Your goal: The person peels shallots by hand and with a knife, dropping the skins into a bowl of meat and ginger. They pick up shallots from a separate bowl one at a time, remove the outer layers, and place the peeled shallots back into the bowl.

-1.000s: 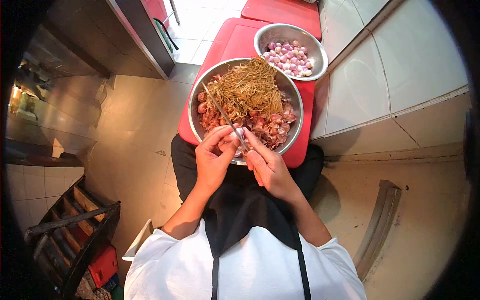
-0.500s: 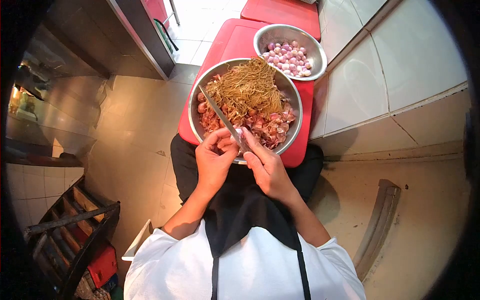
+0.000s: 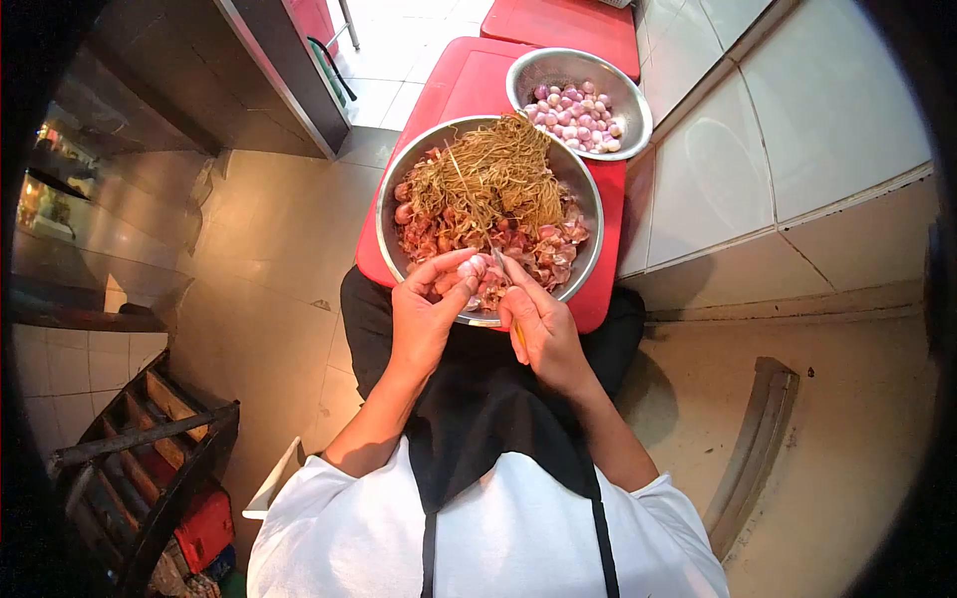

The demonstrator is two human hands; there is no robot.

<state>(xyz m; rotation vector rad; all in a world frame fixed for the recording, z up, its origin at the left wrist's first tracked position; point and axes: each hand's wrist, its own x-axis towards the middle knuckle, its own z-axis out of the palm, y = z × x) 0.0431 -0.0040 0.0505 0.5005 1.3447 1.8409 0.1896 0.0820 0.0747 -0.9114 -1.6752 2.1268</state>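
My left hand (image 3: 431, 301) pinches a pale pink shallot (image 3: 474, 266) above the near rim of a large metal bowl (image 3: 391, 231). Close beside it, my right hand (image 3: 538, 324) is closed around a knife (image 3: 497, 257); its yellowish handle end shows below the fingers, and most of the blade is hidden or seen edge-on. In the large bowl lie a heap of dry, straw-coloured stalks (image 3: 488, 174), reddish papery skins (image 3: 548, 249) and unpeeled shallots (image 3: 403, 213). Peeled shallots (image 3: 576, 115) fill part of a smaller metal bowl (image 3: 630, 105) behind it on the right.
Both bowls rest on a red stool or table (image 3: 449, 80) at my knees. A second red surface (image 3: 573, 25) stands behind. White wall tiles (image 3: 807, 110) run along the right, and a dark slatted wooden rack (image 3: 150, 448) stands at lower left.
My right hand has turned the knife, so its long blade no longer points up-left across the bowl. The hands have drawn slightly apart, and the shallot in my left fingers shows more plainly.
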